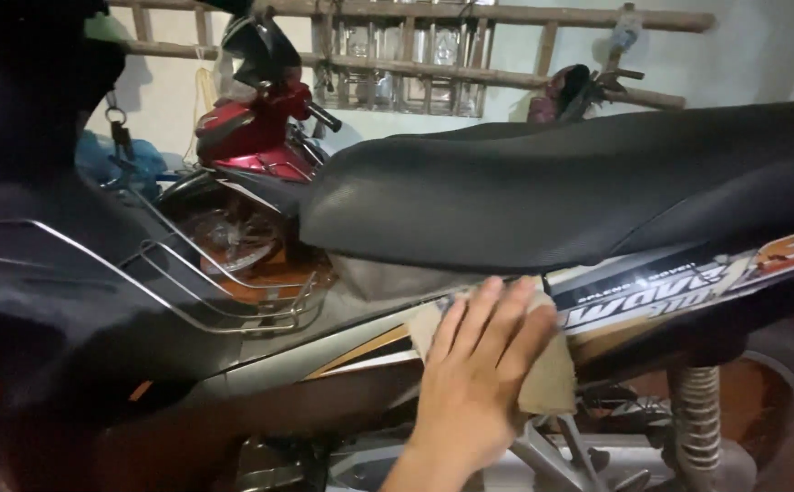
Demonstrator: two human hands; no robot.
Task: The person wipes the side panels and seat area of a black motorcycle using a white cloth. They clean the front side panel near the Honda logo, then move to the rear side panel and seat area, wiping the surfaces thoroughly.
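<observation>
In the lower middle of the frame, one hand (474, 374) lies flat on a beige, worn cloth rag (552, 383), fingers (497, 319) stretched out and close together, pressing it rather than gripping it. Which hand it is cannot be told for sure; it reads as the right one, rising from the bottom edge. The rag lies against the glossy dark side panel with coloured decals (670, 292) of a motorbike, just under the long black padded seat (552, 191) that fills the middle and right of the frame. At the left, a chrome wire rack (187, 282) curves out. A coiled rear shock spring (696, 401) shows at lower right. A red motorbike (251, 132) stands at upper left.
</observation>
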